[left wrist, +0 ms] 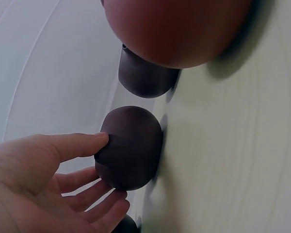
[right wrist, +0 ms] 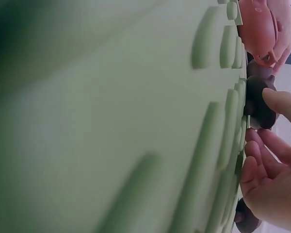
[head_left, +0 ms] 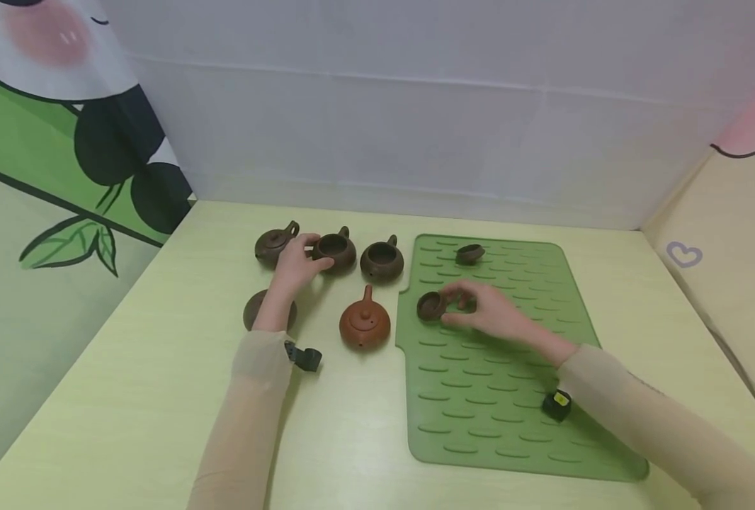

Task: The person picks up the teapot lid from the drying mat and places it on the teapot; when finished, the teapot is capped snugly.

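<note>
One held teapot (head_left: 343, 262), axis receding; handle (head_left: 344, 231) pointing away

The reddish-brown teapot (head_left: 365, 327) looks like smooth clay with a soft sheen; the dark brown lidless teapots (head_left: 382, 268) and dark lid (head_left: 428, 307) look like matt clay. The green mat (head_left: 467, 432) looks rubbery, matt, ridged; the tabletop (head_left: 129, 397) smooth, wood-grained; the backdrop (head_left: 365, 134) creased cloth

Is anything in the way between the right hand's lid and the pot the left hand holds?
Yes: another open pot stands roughly between the lid and the held pot. The red pot sits aside.
</note>
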`<act>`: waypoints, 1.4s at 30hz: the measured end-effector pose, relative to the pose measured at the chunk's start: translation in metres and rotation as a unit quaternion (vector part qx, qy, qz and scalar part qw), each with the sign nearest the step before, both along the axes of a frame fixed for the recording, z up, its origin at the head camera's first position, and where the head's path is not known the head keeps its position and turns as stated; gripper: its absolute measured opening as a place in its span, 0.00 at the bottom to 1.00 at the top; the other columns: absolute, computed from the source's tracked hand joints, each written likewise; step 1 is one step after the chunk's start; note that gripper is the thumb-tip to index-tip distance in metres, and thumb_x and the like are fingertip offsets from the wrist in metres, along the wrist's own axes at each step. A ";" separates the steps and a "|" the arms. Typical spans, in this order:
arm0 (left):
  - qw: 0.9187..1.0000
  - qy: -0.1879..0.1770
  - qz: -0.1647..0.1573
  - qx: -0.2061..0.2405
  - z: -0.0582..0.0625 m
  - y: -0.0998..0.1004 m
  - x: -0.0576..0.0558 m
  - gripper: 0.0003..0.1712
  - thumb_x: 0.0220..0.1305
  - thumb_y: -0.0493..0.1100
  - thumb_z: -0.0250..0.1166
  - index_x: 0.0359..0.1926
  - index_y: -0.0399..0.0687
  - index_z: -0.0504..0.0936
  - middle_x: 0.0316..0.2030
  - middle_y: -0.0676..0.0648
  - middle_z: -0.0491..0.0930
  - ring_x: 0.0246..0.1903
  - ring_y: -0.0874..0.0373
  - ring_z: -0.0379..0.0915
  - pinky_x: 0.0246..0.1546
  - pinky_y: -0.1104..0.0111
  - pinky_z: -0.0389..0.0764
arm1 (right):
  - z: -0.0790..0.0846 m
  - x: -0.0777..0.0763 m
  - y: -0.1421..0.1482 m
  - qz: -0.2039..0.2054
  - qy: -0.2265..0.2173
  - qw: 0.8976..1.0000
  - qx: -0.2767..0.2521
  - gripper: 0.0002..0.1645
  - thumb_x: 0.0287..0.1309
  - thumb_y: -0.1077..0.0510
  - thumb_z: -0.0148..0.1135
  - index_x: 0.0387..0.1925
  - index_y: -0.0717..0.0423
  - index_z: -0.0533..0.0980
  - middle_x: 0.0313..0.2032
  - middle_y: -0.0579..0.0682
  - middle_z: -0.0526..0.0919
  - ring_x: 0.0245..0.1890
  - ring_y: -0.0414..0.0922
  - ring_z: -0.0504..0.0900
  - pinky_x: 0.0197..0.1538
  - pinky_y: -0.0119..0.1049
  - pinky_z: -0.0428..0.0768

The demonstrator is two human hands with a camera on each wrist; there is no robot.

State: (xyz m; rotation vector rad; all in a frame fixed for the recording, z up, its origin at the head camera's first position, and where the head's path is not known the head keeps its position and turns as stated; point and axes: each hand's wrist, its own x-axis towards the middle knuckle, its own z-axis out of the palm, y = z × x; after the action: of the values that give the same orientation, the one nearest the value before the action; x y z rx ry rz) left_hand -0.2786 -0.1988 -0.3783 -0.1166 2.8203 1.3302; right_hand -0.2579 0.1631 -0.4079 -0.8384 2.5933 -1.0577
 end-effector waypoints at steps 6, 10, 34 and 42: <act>1.000 -0.010 -0.008 0.000 0.001 0.000 -0.001 0.39 0.65 0.40 0.65 0.72 0.35 0.60 0.72 0.34 0.62 0.69 0.38 0.64 0.70 0.51 0.67 | 0.002 0.001 -0.005 0.009 -0.011 1.000 -0.025 0.32 0.56 0.51 0.71 0.62 0.51 0.73 0.56 0.50 0.82 0.50 0.48 0.81 0.55 0.45 0.82; 0.999 -0.035 -0.020 0.010 0.002 -0.003 -0.002 0.42 0.64 0.39 0.66 0.74 0.37 0.57 0.74 0.36 0.59 0.71 0.39 0.61 0.73 0.51 0.64 | 0.001 0.001 -0.008 0.020 -0.014 0.999 -0.046 0.33 0.55 0.53 0.72 0.62 0.51 0.73 0.56 0.50 0.81 0.50 0.47 0.81 0.54 0.42 0.83; 1.000 -0.004 0.009 -0.028 0.003 0.010 0.000 0.40 0.68 0.45 0.64 0.73 0.33 0.57 0.72 0.33 0.59 0.74 0.40 0.54 0.75 0.51 0.60 | 0.012 0.007 -0.003 0.081 0.058 0.995 -0.016 0.34 0.51 0.58 0.72 0.61 0.51 0.72 0.49 0.46 0.82 0.46 0.42 0.79 0.48 0.40 0.82; 0.999 0.019 0.028 -0.035 0.000 0.012 0.001 0.39 0.65 0.46 0.66 0.71 0.38 0.62 0.67 0.30 0.63 0.69 0.37 0.59 0.71 0.47 0.64 | 0.022 0.008 0.009 0.083 0.129 0.985 0.075 0.34 0.46 0.60 0.73 0.59 0.48 0.75 0.55 0.50 0.77 0.50 0.46 0.77 0.56 0.47 0.80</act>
State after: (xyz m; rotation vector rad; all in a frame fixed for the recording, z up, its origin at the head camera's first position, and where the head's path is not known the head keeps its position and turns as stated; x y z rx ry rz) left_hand -0.2779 -0.1868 -0.3779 -0.1752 2.9171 1.2556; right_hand -0.2496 0.1718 -0.3864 -1.1984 2.7089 -0.7407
